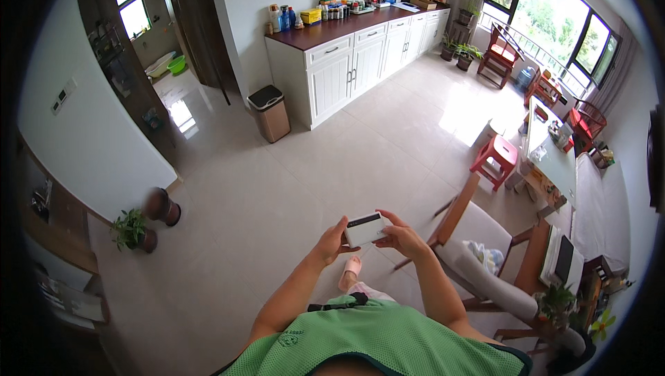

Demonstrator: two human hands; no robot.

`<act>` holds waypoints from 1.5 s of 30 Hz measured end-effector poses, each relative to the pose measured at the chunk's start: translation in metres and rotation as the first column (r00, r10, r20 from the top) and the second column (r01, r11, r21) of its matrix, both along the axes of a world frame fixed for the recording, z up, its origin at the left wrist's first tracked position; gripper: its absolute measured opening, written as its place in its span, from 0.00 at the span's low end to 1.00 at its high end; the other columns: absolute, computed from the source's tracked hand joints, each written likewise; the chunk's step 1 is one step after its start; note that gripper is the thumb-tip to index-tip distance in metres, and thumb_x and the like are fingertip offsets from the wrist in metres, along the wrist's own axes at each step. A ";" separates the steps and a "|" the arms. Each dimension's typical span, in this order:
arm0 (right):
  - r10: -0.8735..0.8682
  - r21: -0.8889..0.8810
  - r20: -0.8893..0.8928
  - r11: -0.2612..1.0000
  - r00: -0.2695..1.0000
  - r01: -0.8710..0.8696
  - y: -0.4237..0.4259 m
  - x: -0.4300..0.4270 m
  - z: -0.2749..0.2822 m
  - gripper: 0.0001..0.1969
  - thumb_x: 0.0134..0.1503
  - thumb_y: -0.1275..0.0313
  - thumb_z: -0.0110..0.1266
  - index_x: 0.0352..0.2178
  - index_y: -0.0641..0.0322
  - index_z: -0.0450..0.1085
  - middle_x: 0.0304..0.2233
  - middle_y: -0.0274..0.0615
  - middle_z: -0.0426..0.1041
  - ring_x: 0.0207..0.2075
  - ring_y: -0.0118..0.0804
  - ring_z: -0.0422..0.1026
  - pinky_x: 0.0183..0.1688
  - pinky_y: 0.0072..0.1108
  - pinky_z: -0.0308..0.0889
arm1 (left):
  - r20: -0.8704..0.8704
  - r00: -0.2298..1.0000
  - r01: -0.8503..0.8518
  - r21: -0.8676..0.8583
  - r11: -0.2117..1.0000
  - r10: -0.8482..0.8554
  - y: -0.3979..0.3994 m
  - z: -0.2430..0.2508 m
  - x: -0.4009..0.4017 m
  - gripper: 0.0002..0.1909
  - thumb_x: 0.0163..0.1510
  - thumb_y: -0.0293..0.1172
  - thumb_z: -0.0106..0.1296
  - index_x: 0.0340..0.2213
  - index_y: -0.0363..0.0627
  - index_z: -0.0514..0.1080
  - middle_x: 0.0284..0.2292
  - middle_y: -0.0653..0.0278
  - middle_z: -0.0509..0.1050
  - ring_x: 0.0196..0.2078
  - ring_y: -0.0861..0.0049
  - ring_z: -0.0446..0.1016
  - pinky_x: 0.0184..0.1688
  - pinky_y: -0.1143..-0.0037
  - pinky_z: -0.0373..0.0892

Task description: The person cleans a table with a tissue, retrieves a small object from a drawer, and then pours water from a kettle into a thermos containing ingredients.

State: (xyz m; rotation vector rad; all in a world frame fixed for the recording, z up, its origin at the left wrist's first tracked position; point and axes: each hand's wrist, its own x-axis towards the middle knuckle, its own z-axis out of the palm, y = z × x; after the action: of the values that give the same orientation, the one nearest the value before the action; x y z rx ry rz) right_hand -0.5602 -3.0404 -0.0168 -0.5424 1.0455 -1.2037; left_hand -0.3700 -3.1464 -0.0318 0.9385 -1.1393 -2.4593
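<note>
Between both hands I hold a small white box (364, 231) with a dark band along its far edge and some writing on its face. My left hand (331, 241) grips its left end, thumb along the side. On the right end my right hand (402, 235) closes with thumb on the face and fingers around the edge. The box is in front of my body, above the tiled floor (291, 209). One foot in a pink slipper (350, 270) shows just below it.
A cushioned wooden chair (480, 225) stands close on my right, a red plastic stool (496, 157) beyond. Ahead are a long white cabinet (332, 82) and a bin (270, 116). Potted plants (137, 233) sit at left, near a wall corner. A doorway opens at far left.
</note>
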 end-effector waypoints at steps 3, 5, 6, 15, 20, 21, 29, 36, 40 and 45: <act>0.059 0.000 0.041 0.998 0.997 -0.059 -0.078 -0.033 0.000 0.26 0.52 0.74 0.40 0.54 0.50 0.50 0.39 0.43 0.66 0.35 0.35 0.70 0.39 0.24 0.68 | 0.048 0.993 -0.109 -0.006 0.994 0.109 -0.062 0.011 -0.029 0.31 0.53 0.57 0.33 0.43 0.40 0.63 0.40 0.59 0.67 0.42 0.71 0.68 0.41 0.69 0.69; 0.108 -0.055 0.028 0.993 0.994 -0.106 -0.136 -0.057 0.007 0.26 0.52 0.73 0.41 0.54 0.51 0.50 0.39 0.43 0.66 0.35 0.35 0.71 0.39 0.24 0.68 | 0.068 0.987 -0.142 -0.017 0.990 0.143 -0.114 0.016 -0.047 0.30 0.54 0.57 0.33 0.43 0.41 0.63 0.40 0.59 0.68 0.42 0.72 0.68 0.40 0.69 0.69; 0.151 -0.067 -0.024 0.986 0.988 -0.153 -0.161 -0.065 0.014 0.26 0.52 0.73 0.42 0.54 0.51 0.49 0.39 0.43 0.66 0.36 0.34 0.70 0.39 0.24 0.68 | 0.058 0.982 -0.178 -0.019 0.984 0.179 -0.135 0.020 -0.053 0.30 0.54 0.57 0.33 0.43 0.42 0.63 0.39 0.60 0.68 0.41 0.72 0.69 0.39 0.70 0.69; 0.209 -0.153 -0.398 0.945 0.893 -0.290 -0.376 -0.136 0.022 0.36 0.49 0.72 0.51 0.57 0.56 0.42 0.42 0.43 0.63 0.38 0.32 0.67 0.40 0.20 0.65 | 0.028 0.979 -0.203 0.021 0.979 0.203 -0.346 0.003 -0.126 0.27 0.54 0.57 0.32 0.41 0.48 0.64 0.38 0.64 0.70 0.39 0.74 0.69 0.38 0.70 0.68; 0.143 -0.115 -0.688 0.946 0.711 -0.302 -0.492 -0.192 0.036 0.43 0.42 0.74 0.58 0.56 0.59 0.40 0.40 0.49 0.66 0.38 0.35 0.68 0.40 0.21 0.64 | 0.013 0.994 -0.108 0.008 0.994 0.108 -0.478 0.007 -0.195 0.27 0.55 0.56 0.31 0.42 0.47 0.64 0.39 0.65 0.70 0.40 0.74 0.69 0.39 0.70 0.68; 0.130 -0.074 -0.761 0.956 0.635 -0.283 -0.513 -0.204 0.037 0.43 0.41 0.75 0.59 0.56 0.59 0.42 0.39 0.50 0.67 0.38 0.36 0.69 0.39 0.22 0.65 | 0.010 0.994 -0.106 0.016 0.994 0.106 -0.502 0.013 -0.209 0.27 0.55 0.56 0.31 0.42 0.47 0.64 0.39 0.65 0.70 0.40 0.74 0.69 0.39 0.70 0.68; 0.043 -0.033 -0.776 0.994 0.629 -0.108 -0.675 -0.307 0.035 0.39 0.38 0.75 0.61 0.52 0.62 0.50 0.35 0.46 0.69 0.35 0.36 0.70 0.37 0.25 0.66 | -0.087 0.996 0.029 0.062 0.998 -0.023 -0.678 0.024 -0.317 0.22 0.57 0.47 0.31 0.45 0.45 0.62 0.41 0.61 0.67 0.42 0.73 0.68 0.41 0.69 0.69; 0.062 -0.083 -0.789 0.975 0.611 -0.206 -0.832 -0.412 0.014 0.39 0.37 0.69 0.62 0.51 0.56 0.50 0.33 0.49 0.69 0.36 0.43 0.70 0.38 0.27 0.65 | 0.004 0.996 -0.095 0.001 0.996 0.094 -0.810 0.012 -0.410 0.22 0.56 0.49 0.34 0.44 0.48 0.62 0.40 0.63 0.69 0.42 0.73 0.69 0.40 0.70 0.68; 0.112 -0.058 -0.868 0.945 0.483 -0.323 -0.926 -0.463 0.019 0.40 0.38 0.67 0.62 0.52 0.53 0.50 0.33 0.51 0.69 0.34 0.44 0.71 0.36 0.27 0.66 | 0.008 0.973 -0.232 -0.012 0.973 0.233 -0.887 0.007 -0.452 0.22 0.55 0.50 0.36 0.43 0.47 0.63 0.38 0.64 0.70 0.40 0.74 0.69 0.40 0.69 0.68; 0.093 -0.105 -0.844 0.937 0.528 -0.333 -1.027 -0.512 0.024 0.38 0.44 0.66 0.57 0.54 0.54 0.46 0.40 0.50 0.69 0.35 0.42 0.71 0.38 0.26 0.66 | -0.016 0.899 -0.438 -0.025 0.899 0.438 -0.993 0.024 -0.498 0.22 0.55 0.50 0.38 0.41 0.45 0.65 0.36 0.63 0.71 0.37 0.75 0.71 0.38 0.71 0.70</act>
State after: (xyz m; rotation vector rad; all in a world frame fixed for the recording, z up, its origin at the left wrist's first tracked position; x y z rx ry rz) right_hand -1.0721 -4.0671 0.0076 -1.5235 1.5632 -0.8252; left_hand -0.8675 -4.1390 -0.0081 1.0411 -0.8411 -2.0747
